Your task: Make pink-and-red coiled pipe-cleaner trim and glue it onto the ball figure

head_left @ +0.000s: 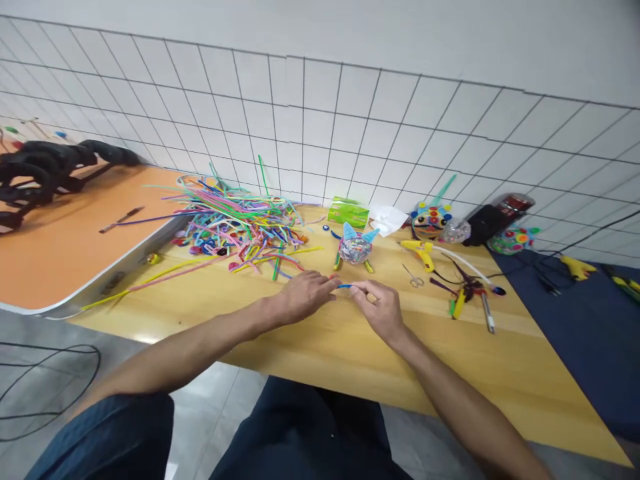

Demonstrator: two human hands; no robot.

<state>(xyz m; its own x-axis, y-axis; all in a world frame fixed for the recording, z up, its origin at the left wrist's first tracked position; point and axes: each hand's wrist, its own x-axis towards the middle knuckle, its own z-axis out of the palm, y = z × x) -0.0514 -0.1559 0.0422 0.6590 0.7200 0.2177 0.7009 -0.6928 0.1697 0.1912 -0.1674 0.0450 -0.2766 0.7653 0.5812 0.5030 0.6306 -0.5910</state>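
Note:
A short blue pipe cleaner (344, 287) stretches between my two hands, low over the wooden table (300, 347). My left hand (307, 293) pinches its left end, with a bit of red showing by the fingertips. On its right end the thumb and fingers of my right hand (380, 307) are closed. Just beyond the hands stands a small figure (355, 249) with a shiny, mottled round body, light blue pointed ears and yellow-green feet. A large heap of coloured pipe cleaners (245, 220) lies to the left of it.
Scissors (415, 280), a yellow glue gun (423, 255) and a marker-like stick (489, 313) lie to the right. A green tissue pack (349, 212) and a decorated ball figure (431, 220) stand by the grid wall. An orange table (75, 247) adjoins on the left.

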